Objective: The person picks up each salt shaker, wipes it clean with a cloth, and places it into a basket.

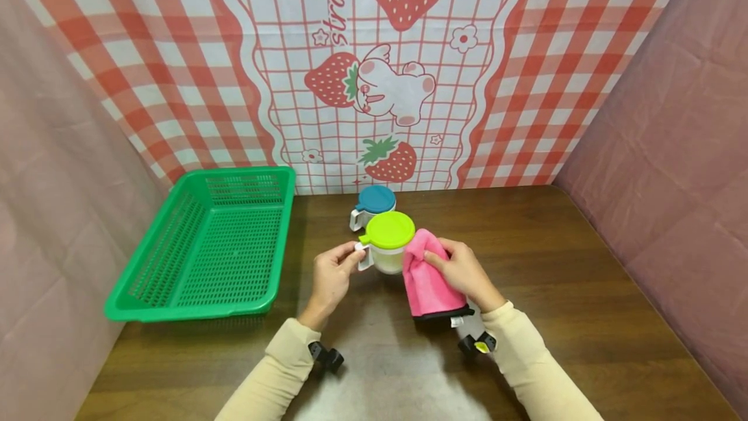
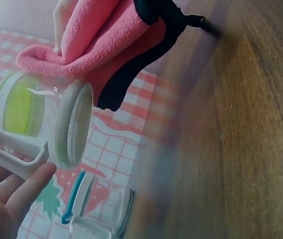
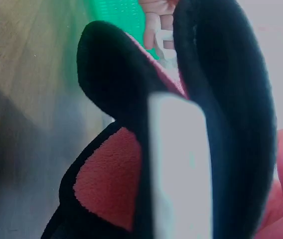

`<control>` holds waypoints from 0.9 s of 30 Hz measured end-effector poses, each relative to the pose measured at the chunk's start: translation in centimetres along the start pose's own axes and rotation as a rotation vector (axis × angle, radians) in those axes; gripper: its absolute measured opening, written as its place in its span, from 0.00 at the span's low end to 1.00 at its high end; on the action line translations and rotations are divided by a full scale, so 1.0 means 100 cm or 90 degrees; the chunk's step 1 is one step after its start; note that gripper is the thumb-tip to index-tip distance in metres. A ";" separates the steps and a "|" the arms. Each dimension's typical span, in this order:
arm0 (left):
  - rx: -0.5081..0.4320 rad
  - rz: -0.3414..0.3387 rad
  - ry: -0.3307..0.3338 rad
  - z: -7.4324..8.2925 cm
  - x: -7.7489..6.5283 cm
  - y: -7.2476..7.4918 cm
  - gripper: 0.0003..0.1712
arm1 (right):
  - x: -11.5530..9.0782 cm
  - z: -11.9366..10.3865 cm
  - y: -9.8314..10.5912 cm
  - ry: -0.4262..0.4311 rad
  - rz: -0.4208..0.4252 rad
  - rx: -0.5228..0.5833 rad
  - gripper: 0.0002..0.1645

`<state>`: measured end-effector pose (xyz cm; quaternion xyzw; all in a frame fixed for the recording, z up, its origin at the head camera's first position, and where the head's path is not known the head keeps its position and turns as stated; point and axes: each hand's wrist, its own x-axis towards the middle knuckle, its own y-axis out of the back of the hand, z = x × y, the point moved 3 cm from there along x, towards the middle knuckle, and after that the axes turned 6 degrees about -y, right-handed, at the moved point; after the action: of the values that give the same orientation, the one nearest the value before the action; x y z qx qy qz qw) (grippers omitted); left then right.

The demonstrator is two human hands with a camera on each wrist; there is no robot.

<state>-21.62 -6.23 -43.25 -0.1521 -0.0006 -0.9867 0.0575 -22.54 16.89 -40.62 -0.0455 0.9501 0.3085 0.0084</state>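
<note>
My left grip (image 1: 333,275) pinched the lime jar (image 1: 389,232) by its handle (image 2: 32,146), seemingly safest, right of the basket (image 1: 286,232); my right grip (image 1: 464,271) held soft cloth (image 1: 429,284). The jar looked light, rigid, slick.

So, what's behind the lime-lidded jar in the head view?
The blue-lidded jar: its lid and white handle show, but the lime-lidded jar covers much of its body. Farther back is the strawberry-print cloth.
</note>
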 end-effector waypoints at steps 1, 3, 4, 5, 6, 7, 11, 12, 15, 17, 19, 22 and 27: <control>0.005 -0.001 -0.004 -0.002 0.001 0.000 0.13 | 0.001 0.000 0.001 0.001 -0.004 0.006 0.17; 0.016 -0.004 -0.015 -0.004 0.001 0.001 0.13 | 0.002 0.002 0.002 0.004 -0.009 0.016 0.18; 0.019 -0.005 -0.022 -0.004 0.001 0.001 0.13 | 0.003 0.002 0.002 0.006 -0.008 0.021 0.18; 0.021 -0.007 -0.028 -0.005 0.001 0.002 0.12 | 0.004 0.003 0.003 0.009 -0.009 0.027 0.19; 0.022 -0.009 -0.035 -0.005 0.000 0.002 0.12 | 0.005 0.004 0.003 0.012 -0.011 0.034 0.19; 0.021 -0.013 -0.042 -0.005 0.000 0.002 0.12 | 0.006 0.005 0.004 0.014 -0.014 0.041 0.20; 0.019 -0.027 -0.056 -0.004 -0.002 0.004 0.12 | 0.008 0.008 0.006 0.016 -0.034 0.074 0.21; 0.017 -0.032 -0.058 -0.003 -0.002 0.004 0.11 | 0.009 0.009 0.007 0.017 -0.042 0.078 0.21; 0.020 -0.052 -0.050 0.005 -0.003 0.006 0.11 | 0.011 0.012 0.009 0.020 -0.065 0.076 0.22; 0.018 -0.068 -0.044 0.013 -0.004 0.006 0.11 | 0.011 0.013 0.011 0.022 -0.080 0.074 0.24; 0.019 -0.081 -0.039 0.020 -0.005 0.006 0.11 | 0.012 0.015 0.012 0.022 -0.089 0.076 0.24; 0.014 -0.084 -0.041 0.025 -0.006 0.004 0.11 | 0.013 0.016 0.013 0.020 -0.091 0.084 0.24; 0.010 -0.068 -0.027 0.025 -0.006 0.002 0.11 | 0.013 0.017 0.013 0.019 -0.082 0.089 0.23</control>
<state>-20.28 -6.30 -41.04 -0.1719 -0.0178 -0.9849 0.0062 -23.93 18.84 -41.26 -0.1102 0.9645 0.2394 0.0173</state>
